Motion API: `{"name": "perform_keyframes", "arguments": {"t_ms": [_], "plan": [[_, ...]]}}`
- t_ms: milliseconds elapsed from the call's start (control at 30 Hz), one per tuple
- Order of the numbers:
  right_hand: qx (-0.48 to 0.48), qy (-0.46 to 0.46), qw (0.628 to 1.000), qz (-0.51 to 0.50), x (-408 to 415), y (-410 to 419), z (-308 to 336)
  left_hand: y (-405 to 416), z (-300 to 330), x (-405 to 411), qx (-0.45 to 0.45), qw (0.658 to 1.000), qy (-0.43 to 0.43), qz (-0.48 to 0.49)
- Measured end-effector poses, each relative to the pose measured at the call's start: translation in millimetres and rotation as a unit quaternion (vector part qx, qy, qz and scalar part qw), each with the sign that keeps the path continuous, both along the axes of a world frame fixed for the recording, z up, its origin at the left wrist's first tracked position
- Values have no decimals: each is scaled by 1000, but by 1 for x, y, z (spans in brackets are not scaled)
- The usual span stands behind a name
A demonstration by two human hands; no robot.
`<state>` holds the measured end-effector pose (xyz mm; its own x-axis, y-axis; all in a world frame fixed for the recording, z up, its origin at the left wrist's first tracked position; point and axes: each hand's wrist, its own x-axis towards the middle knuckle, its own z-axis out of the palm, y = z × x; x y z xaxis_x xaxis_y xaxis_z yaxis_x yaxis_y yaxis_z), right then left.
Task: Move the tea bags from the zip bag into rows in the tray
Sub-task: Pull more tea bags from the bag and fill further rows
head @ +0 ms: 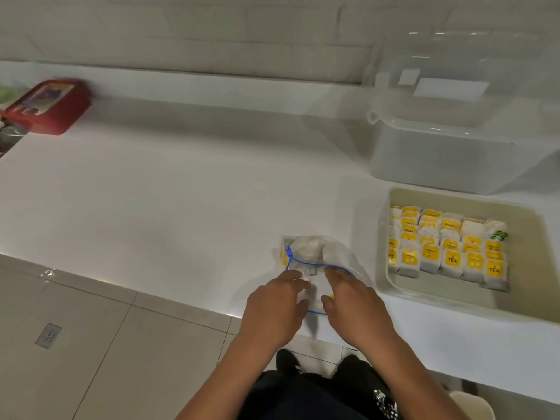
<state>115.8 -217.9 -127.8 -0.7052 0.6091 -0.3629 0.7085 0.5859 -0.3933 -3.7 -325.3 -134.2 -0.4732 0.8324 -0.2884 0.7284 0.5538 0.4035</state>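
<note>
While both hands sit on the near end of the zip bag point(315, 262), the bag lies flat on the white desk point(169, 201), close to its near edge and just left of the tray point(463, 301). The left hand point(274, 307) has its fingers loosely bent over the clear plastic, thumb touching the bag's near side; the right hand point(351, 295) lies beside it, fingers stretched toward the blue zip line. Whether either grip actually pinches the plastic cannot be told. A few tea bags point(306, 248) remain bunched in the far part of the bag, beyond the fingertips. To the right, the tray holds rows of yellow-labelled tea bags point(445, 250), filling its left and middle. A clear lidded container point(460, 140) stands beyond the tray, and a red box point(48, 106) sits at the far left.
</note>
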Motion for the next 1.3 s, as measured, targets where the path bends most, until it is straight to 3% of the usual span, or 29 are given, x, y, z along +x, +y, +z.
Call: {"name": "perform_keyframes", "arguments": {"t_ms": [233, 667, 933, 1033, 1167, 1300], "plan": [[65, -6, 994, -89, -15, -10, -1, -2, -8, 1, -34, 999, 6, 3], [123, 35, 986, -106, -47, -17, -25, -11, -14, -5, -7, 1000, 0, 3], [125, 66, 983, -120, -35, -16, -17, -21, -1, -12, 53, 998, -4, 36], [70, 124, 979, -143, -23, -12, -7, -22, 10, -18, 73, 996, 2, 60], [-46, 221, 961, -160, -11, -15, 9, -21, 22, -20, 115, 979, -116, 124], [-100, 246, 957, -122, -7, -24, 21, -19, 26, -22, 133, 927, -283, 206]]}}
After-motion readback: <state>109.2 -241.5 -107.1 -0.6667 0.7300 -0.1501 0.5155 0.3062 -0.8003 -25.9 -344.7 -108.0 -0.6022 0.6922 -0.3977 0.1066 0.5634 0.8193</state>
